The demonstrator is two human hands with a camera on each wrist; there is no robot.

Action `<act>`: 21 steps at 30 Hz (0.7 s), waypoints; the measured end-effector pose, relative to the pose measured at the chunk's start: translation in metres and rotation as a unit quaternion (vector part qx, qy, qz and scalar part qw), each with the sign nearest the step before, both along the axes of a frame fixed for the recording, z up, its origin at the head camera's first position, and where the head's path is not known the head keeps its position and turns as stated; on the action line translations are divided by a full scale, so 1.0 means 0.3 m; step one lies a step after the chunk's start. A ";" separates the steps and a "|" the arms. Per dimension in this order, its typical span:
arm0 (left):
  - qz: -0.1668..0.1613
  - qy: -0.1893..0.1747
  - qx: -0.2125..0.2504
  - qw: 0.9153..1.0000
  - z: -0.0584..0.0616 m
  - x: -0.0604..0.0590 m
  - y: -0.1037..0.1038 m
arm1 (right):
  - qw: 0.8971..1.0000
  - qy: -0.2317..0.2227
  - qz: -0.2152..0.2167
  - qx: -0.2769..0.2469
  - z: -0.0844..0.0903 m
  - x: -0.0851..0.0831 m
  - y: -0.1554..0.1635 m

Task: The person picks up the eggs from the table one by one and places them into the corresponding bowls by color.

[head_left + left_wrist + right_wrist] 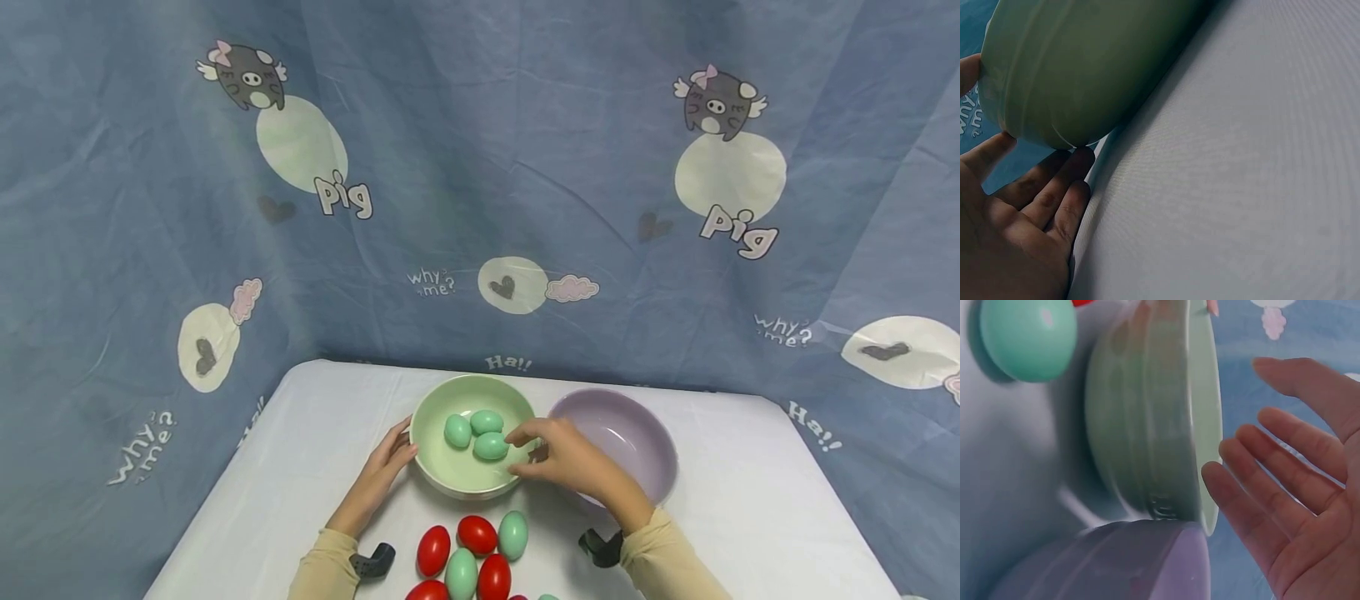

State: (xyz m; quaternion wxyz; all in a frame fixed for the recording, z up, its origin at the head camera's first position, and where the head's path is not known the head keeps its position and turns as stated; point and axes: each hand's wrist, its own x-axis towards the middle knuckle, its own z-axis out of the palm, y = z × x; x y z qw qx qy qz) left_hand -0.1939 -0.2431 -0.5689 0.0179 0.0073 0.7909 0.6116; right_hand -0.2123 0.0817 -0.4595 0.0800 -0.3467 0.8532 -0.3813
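The left hand [384, 467] rests straight-fingered against the glossy round green bowl [450, 477]. The right hand [566, 458] hovers open over its rim, beside three smooth teal eggs [490, 446]

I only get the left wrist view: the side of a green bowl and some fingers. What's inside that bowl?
Observer: Three teal eggs lie in the green bowl.
Visitor: Where's the other hand?
Observer: The right hand is at the bowl's right rim, palm open, holding nothing.
Visitor: Anything else close by?
Observer: A purple bowl stands right beside the green one, on its right.
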 end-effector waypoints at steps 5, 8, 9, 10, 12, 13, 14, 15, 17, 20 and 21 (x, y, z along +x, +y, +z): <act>-0.002 -0.002 0.003 1.000 0.002 0.002 -0.001 | 0.999 0.027 0.007 -0.015 -0.021 0.046 0.026; -0.004 0.004 0.003 1.000 -0.001 0.002 -0.002 | 0.999 0.032 0.011 -0.031 -0.040 0.075 0.038; -0.003 0.004 0.004 1.000 -0.002 0.001 -0.002 | 0.999 0.029 0.013 -0.039 -0.047 0.086 0.042; -0.003 0.002 0.002 1.000 -0.003 0.001 -0.002 | 0.999 0.026 0.014 -0.044 -0.056 0.097 0.045; -0.004 0.000 0.000 1.000 -0.004 0.001 -0.002 | 0.998 0.015 0.018 -0.053 -0.073 0.117 0.051; -0.003 -0.003 0.001 1.000 -0.005 0.001 -0.002 | 0.998 0.011 0.019 -0.057 -0.082 0.125 0.053; -0.003 -0.004 0.001 1.000 -0.005 0.001 -0.002 | 0.998 0.007 0.020 -0.057 -0.091 0.133 0.055; -0.002 -0.006 0.001 1.000 -0.005 0.001 -0.001 | 0.998 0.008 0.023 -0.058 -0.100 0.140 0.056; -0.001 -0.003 0.001 1.000 -0.004 0.001 -0.001 | 0.998 0.007 0.025 -0.060 -0.117 0.150 0.055; 0.001 0.002 0.000 1.000 -0.003 0.002 0.000 | 0.998 0.010 0.029 -0.053 -0.134 0.162 0.048; 0.002 0.001 -0.002 1.000 -0.003 0.002 0.000 | 0.998 0.010 0.030 -0.045 -0.139 0.166 0.044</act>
